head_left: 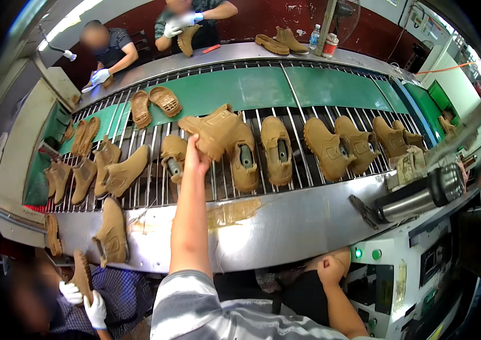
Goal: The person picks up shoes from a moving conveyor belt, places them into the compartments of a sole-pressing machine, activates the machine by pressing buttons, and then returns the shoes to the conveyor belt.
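The left hand (196, 157) pinches a tan boot (215, 129) by its near side, and the boot is up above the metal rods (209, 182). Most of the fingers are hidden, so I can't tell just how they bend around it. Just right of the grip stands another boot (244, 164), partly behind the held one, and next to that a third boot (278, 153). Just left of the grip is a boot with its opening facing near (173, 153). Past the grip, up and to the left, lie two tan soles (157, 102), and behind them runs a green belt (229, 93). Nearer than the grip is a shiny metal ledge (286, 226). Down and to the right of the grip, well apart, the right hand (330, 270) is curled up in a fist. A silver and black flask (410, 198) lies far to the right.
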A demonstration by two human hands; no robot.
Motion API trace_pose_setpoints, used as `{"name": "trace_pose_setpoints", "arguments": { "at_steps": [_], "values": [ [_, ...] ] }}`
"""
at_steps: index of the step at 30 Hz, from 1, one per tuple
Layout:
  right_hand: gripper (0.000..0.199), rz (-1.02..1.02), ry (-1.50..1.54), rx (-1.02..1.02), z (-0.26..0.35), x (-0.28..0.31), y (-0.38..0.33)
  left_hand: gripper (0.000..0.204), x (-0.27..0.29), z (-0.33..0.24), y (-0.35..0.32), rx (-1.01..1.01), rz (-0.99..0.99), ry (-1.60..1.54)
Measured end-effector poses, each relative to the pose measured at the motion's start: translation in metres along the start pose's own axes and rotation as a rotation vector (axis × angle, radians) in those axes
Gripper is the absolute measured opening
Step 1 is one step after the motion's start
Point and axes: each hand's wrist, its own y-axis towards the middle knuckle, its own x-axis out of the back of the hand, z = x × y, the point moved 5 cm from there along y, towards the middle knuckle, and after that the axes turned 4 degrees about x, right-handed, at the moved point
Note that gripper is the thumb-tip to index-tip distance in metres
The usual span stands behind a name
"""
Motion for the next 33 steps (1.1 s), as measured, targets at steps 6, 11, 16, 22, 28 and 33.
{"name": "trace_pose_setpoints", "arguments": {
  "at_steps": [6,11,16,22,28,33],
  "values": [
    [0.009,-0.001,0.389,-0.133,-0.008,0.002,-0.025,0.074,-0.036,0.071,-0.23,0.024,0.468,-0.297],
    [0.063,0.345,1.387,-0.175,0.086,0.054,0.013,0.104,-0.119,0.135,-0.343,0.39,0.98,-0.525],
    [0.094,0.352,1.994,0.041,0.177,0.133,0.016,0.062,-0.137,0.164,-0.39,0.411,0.874,0.281],
    [0.098,0.068,2.387,0.107,0.113,0.193,-0.036,0.017,-0.165,0.151,-0.441,0.141,0.895,0.913],
    [0.077,-0.032,2.121,-0.29,0.069,0.217,-0.084,0.018,-0.203,0.188,-0.506,0.255,1.044,0.963],
    [0.088,-0.122,1.807,-0.183,0.057,0.243,-0.086,0.017,-0.198,0.213,-0.492,0.049,0.906,1.348]
  ]
}}
